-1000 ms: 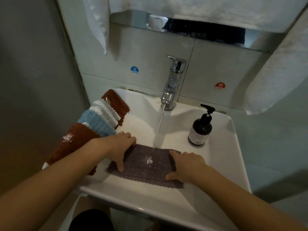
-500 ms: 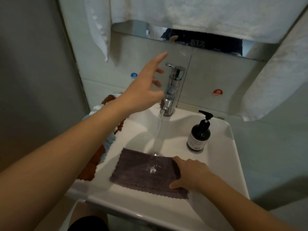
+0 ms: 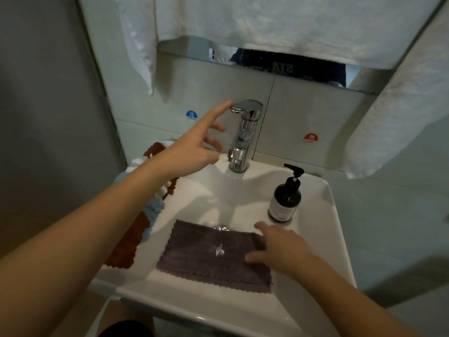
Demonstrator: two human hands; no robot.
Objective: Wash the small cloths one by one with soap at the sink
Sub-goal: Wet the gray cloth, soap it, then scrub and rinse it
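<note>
Head view: grey cloth lies flat in sink, soaked, so limp, heavy, clingy; pinch a corner. Right hand presses it, fingers spread. Left hand, fingers extended, fingertip touches tap lever.

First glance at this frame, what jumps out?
The left hand stretched up over the sink, its index fingertip at the tip of the chrome faucet lever. Below, a dark grey cloth lies flat in the basin under a thin stream of water, with the right hand resting on its right edge. A dark soap pump bottle stands on the rim behind that hand.
</note>
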